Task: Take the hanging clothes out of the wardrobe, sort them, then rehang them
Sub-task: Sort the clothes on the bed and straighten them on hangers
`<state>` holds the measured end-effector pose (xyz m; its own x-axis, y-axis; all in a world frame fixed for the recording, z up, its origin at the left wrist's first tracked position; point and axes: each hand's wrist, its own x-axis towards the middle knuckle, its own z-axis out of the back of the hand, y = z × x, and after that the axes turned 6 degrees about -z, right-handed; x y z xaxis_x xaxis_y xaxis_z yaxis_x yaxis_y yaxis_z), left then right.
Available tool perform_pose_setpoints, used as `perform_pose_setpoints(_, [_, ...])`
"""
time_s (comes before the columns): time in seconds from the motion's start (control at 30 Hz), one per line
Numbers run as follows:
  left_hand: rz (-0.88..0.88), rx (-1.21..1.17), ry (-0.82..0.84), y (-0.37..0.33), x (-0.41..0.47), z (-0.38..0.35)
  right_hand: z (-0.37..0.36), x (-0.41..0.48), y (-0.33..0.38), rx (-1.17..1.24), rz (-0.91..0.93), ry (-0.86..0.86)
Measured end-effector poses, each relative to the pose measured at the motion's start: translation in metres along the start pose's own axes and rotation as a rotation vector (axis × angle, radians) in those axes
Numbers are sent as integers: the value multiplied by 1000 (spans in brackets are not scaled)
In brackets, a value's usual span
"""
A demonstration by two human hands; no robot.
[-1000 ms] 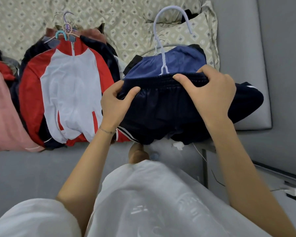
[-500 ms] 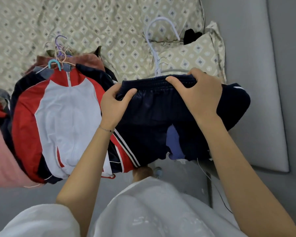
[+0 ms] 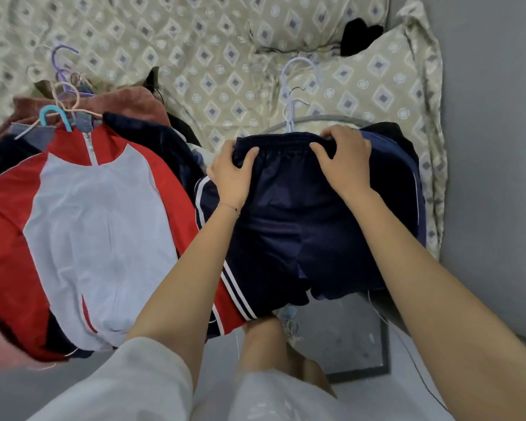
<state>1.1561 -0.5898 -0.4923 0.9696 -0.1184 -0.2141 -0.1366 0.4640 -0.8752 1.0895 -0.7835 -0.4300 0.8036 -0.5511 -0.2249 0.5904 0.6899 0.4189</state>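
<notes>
Dark navy shorts with white side stripes lie on the bed's edge over a blue garment. My left hand grips the left end of their elastic waistband. My right hand grips the waistband's right part. A pale lilac hanger pokes out just above the waistband. To the left lies a red, white and navy jacket on a teal hanger, on top of a pile of other hung clothes.
A patterned beige bedspread and pillow cover the bed behind. A black item sits by the pillow. Pink fabric hangs at lower left. A dark-framed panel lies on the grey floor near my feet.
The shorts have come down flat onto the blue garment on the bed, covering most of it. Both hands stayed on the waistband and moved down and forward with it.
</notes>
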Motion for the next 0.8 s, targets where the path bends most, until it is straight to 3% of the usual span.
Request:
perform_pose_setpoints(0.3, [126, 61, -54, 31, 29, -44, -43, -34, -17, -134, 123, 36])
perform_pose_setpoints(0.47, [136, 17, -94, 29, 53, -58, -59, -43, -37, -207, 89, 99])
perform_pose_setpoints(0.8, [24, 57, 25, 63, 57, -54, -70, -13, -48, -339, 30, 177])
